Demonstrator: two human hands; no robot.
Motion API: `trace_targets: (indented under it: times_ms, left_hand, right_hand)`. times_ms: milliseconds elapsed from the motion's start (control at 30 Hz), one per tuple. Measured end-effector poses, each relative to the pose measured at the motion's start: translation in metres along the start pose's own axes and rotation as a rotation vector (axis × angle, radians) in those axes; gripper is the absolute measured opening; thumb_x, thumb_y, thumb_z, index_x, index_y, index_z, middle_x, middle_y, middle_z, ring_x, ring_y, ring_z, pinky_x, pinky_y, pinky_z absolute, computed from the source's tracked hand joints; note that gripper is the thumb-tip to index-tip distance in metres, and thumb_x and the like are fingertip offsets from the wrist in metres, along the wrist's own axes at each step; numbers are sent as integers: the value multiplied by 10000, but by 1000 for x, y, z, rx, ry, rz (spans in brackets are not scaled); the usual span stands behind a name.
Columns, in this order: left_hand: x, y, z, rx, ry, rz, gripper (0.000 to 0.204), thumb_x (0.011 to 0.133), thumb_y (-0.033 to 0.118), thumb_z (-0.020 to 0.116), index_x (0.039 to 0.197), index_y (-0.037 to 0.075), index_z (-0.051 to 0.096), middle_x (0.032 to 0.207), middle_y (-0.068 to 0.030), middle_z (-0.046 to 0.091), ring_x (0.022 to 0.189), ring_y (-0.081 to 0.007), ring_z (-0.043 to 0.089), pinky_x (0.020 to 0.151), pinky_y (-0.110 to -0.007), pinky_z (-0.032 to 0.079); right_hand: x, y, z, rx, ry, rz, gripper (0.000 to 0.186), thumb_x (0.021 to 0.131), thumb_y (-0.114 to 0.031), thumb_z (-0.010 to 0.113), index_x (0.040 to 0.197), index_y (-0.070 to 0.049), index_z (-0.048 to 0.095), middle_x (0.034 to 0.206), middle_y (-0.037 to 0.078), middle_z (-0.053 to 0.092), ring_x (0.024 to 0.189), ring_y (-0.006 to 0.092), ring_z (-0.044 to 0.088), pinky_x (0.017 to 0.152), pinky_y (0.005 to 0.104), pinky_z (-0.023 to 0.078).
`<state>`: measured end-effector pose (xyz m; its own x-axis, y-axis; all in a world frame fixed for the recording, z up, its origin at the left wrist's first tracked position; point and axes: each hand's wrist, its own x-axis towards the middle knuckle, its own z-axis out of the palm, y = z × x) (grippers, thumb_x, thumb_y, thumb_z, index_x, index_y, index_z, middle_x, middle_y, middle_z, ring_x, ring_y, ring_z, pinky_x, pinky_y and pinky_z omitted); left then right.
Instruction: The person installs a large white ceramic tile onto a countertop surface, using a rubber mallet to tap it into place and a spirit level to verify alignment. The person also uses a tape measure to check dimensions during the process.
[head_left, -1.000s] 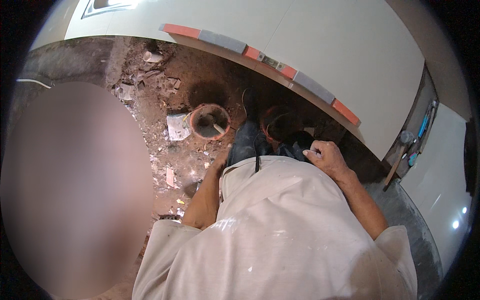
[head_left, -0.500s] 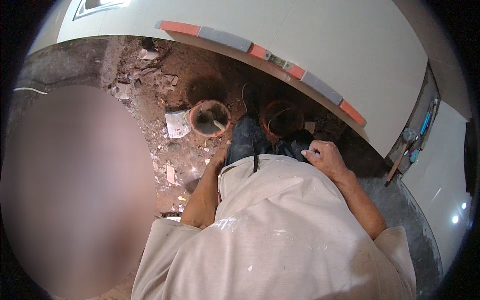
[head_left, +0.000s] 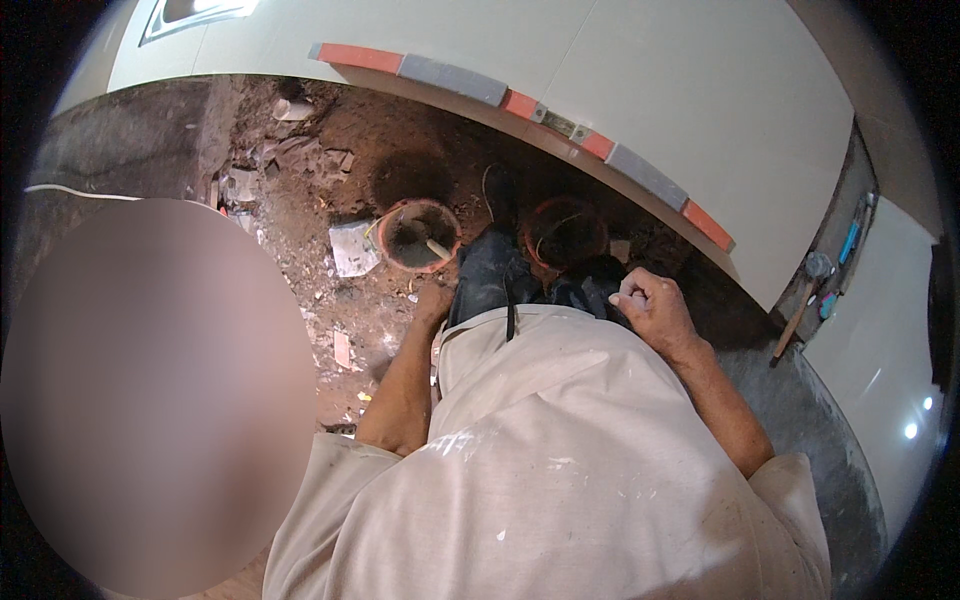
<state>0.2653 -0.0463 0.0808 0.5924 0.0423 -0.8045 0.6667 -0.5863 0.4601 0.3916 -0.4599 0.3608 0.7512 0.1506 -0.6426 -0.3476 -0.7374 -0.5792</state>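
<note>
Head view: left hand, showing more fully beside the dark trousers than half a second earlier, finger state not discernible; right hand, slightly farther forward than before, fingers curled into a loose fist. Orange-rimmed bucket, pale handle inside, just ahead of the left fingers; second bucket, ahead and left of the right fingers; spirit level, beyond both.
</note>
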Motion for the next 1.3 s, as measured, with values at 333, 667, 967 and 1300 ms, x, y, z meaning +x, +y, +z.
trace_targets:
  times_ms: [333,667,967,1300]
  left_hand:
    - [17,257,-189,-96,1027,603,281,1060,221,596,1161,-34,657,1026,-136,695,951,-269,643,916,-394,511]
    - [108,321,-300,-361,707,361,624,1080,451,515,1562,57,475,1611,-176,450,1430,-350,486,1098,-466,487]
    - [40,366,-199,-508,602,629,412,1000,304,743,1253,-20,722,1200,-130,753,1103,-239,678,991,-376,514]
    - [-19,378,-70,-616,419,636,258,961,148,790,1141,-34,762,1030,-79,780,943,-142,705,883,-290,546]
  right_hand:
    - [-35,77,6,242,698,152,316,894,-55,792,1158,-30,620,923,59,576,806,153,557,721,308,498]
    - [12,94,-60,16,762,-240,576,834,-37,813,1366,-21,594,1275,165,600,1140,338,639,954,405,555]
    - [-30,183,-87,38,970,-154,430,882,54,710,1302,-14,646,1241,185,683,1212,351,647,1049,404,505]
    - [-104,281,-131,125,922,116,447,942,-26,718,1375,-95,632,1374,189,661,1328,361,605,1094,437,477]
